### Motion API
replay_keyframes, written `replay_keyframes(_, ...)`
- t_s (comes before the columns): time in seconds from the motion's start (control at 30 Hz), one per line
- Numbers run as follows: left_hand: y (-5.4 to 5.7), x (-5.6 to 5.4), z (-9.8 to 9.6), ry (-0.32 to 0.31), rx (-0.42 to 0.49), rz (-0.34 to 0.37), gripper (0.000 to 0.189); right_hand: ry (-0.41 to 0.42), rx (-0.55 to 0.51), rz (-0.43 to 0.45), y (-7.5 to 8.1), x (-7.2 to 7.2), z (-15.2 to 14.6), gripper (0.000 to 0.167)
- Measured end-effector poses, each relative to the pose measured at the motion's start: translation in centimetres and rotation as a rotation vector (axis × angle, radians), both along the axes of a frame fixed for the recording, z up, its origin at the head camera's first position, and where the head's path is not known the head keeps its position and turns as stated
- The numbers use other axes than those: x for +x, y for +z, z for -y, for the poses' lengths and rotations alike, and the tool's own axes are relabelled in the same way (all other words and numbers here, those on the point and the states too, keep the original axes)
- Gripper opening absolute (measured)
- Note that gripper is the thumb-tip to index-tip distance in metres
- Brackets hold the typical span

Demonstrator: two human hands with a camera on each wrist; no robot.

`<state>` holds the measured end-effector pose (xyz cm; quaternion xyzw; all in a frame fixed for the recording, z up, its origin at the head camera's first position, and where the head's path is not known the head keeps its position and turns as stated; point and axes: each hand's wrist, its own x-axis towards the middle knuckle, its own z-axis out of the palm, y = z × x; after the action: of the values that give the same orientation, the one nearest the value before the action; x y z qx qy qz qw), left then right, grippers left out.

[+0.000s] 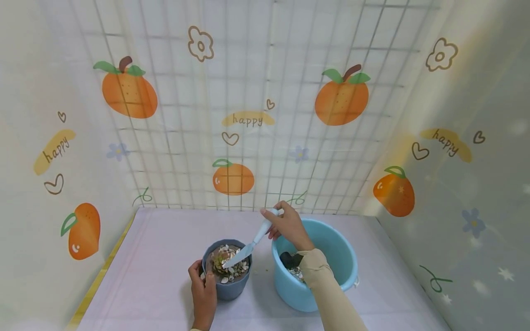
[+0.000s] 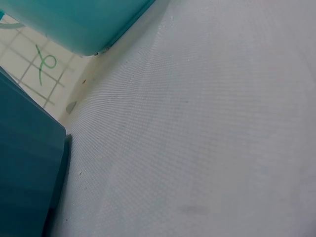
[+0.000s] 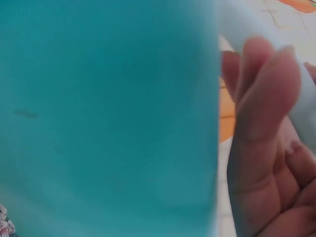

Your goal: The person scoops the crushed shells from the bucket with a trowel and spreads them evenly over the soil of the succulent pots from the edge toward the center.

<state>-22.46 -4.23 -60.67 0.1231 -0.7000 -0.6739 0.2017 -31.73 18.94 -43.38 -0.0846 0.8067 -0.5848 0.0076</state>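
Observation:
My left hand (image 1: pixel 203 290) grips the left side of a grey-blue plant pot (image 1: pixel 233 291), thumb at its near rim. Inside, a small rosette succulent (image 1: pixel 219 265) sits among pale stone chips (image 1: pixel 242 275). From the right, my right hand (image 1: pixel 293 226) holds a light blue garden trowel (image 1: pixel 261 233) by its handle. The blade slants down to the left, its tip over the succulent. In the right wrist view, fingers curl around the trowel handle (image 3: pixel 305 111), beside the bucket wall. Only the pot's side (image 2: pixel 27 170) shows in the left wrist view.
A light blue bucket (image 1: pixel 290 289) stands right of the pot, under my right forearm. It contains pale chips (image 1: pixel 296 274) and a dark object (image 1: pixel 288 260), partly hidden by the sleeve. A white cloth (image 1: pixel 141 271) covers the table; a printed curtain (image 1: pixel 178 138) hangs behind.

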Motion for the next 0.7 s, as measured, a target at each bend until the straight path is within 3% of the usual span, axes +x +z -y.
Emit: replay_keyframes(0.7, 0.20, 0.15, -0.15, 0.002, -0.013, 0.015, 0.046, -0.014, -0.066, -0.022, 0.03, 0.15, -0.26, 0.054)
